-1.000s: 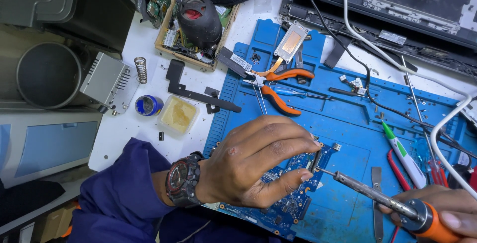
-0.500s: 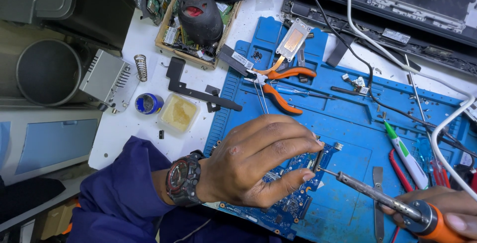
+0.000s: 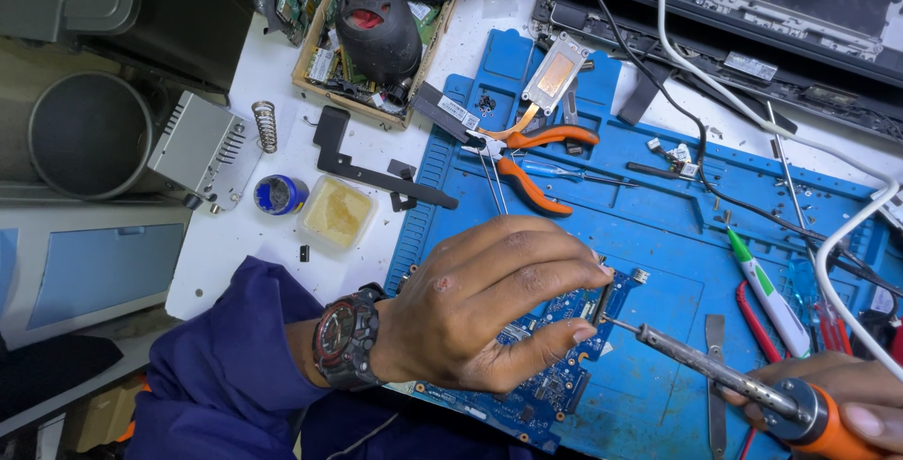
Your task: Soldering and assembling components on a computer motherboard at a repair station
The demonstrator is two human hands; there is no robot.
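Note:
A blue circuit board [image 3: 550, 380] lies on the blue work mat [image 3: 658, 234], partly hidden under my left hand [image 3: 489, 305]. That hand, with a dark watch on its wrist, pinches a small dark part [image 3: 602, 300] on the board's right edge between thumb and fingers. My right hand [image 3: 851, 399] at the lower right grips the orange handle of a soldering iron [image 3: 724, 375]. The iron's metal tip touches the board right beside the pinched part.
Orange-handled pliers [image 3: 531, 164], a small heat sink [image 3: 555, 74], a green-and-white pen [image 3: 767, 291] and a screwdriver lie on the mat. A flux tub [image 3: 337, 213], a blue tin [image 3: 279, 195], a black bracket and a box of parts sit left. An opened laptop chassis [image 3: 752, 27] lies behind.
The hands, iron and board hold nearly the same pose; the view has shifted only slightly.

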